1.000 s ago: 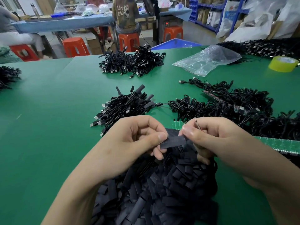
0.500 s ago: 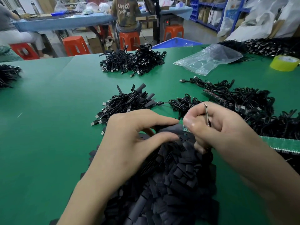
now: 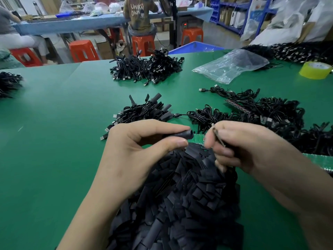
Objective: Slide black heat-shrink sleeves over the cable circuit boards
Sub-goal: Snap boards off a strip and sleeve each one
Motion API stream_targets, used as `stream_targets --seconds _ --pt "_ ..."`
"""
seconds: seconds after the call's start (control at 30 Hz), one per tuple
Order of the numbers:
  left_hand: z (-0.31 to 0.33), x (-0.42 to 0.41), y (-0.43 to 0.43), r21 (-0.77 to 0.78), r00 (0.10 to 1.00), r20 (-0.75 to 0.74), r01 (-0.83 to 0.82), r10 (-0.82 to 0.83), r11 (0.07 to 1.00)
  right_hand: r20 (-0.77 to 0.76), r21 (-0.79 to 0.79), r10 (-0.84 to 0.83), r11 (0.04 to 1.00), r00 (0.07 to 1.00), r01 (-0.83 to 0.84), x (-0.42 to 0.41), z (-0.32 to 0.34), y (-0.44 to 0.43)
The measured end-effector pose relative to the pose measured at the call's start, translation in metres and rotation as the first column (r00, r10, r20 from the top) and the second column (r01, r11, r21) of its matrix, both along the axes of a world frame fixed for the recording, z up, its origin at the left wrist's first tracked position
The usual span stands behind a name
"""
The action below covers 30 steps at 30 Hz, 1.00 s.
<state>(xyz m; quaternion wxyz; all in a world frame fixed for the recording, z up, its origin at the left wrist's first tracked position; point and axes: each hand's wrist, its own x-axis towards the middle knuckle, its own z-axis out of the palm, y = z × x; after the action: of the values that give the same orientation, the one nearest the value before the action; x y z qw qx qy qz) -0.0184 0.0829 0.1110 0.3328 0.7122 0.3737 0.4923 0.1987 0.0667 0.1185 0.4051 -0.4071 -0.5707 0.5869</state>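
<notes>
At centre left of the frame, the left hand (image 3: pixel 137 147) is pinching a black heat-shrink sleeve (image 3: pixel 182 135) between thumb and forefinger, squeezing it into an open tube. Just right of its mouth, the end of a narrow green circuit board strip (image 3: pixel 198 138) is showing. Further right, the right hand (image 3: pixel 252 150) is gripping a thin metal pin (image 3: pixel 219 137). Threading seems about to begin, and the next move calls for lining the mouth up with the board end.

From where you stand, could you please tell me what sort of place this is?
Probably a small electronics assembly workshop: heaps of black cables on a green worktable, a pile of heat-shrink sleeves, and storage shelving behind.
</notes>
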Motion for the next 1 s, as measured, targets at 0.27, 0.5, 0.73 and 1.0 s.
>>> stream_targets --seconds 0.27,0.5,0.73,1.0 --pt "-0.0001 -0.0027 -0.0006 0.018 0.995 -0.099 0.005 -0.003 1.0 0.109 0.188 -0.023 0.982 0.994 0.002 0.0018 0.0006 -0.0087" --pt "0.0019 -0.0065 0.0003 -0.045 0.988 -0.116 0.099 -0.104 0.994 0.175 0.209 -0.032 0.978 0.984 -0.005 0.0039 0.002 -0.0091" --pt "0.0032 -0.0075 -0.0008 -0.082 0.972 -0.185 0.129 -0.143 0.988 0.269 0.215 -0.015 0.976 0.963 -0.044 0.0079 0.0 -0.0077" --pt "0.0042 0.0005 -0.0033 0.137 0.876 -0.482 0.049 0.023 0.989 0.336 0.169 -0.055 0.986 0.94 -0.003 0.0059 -0.0048 -0.0052"
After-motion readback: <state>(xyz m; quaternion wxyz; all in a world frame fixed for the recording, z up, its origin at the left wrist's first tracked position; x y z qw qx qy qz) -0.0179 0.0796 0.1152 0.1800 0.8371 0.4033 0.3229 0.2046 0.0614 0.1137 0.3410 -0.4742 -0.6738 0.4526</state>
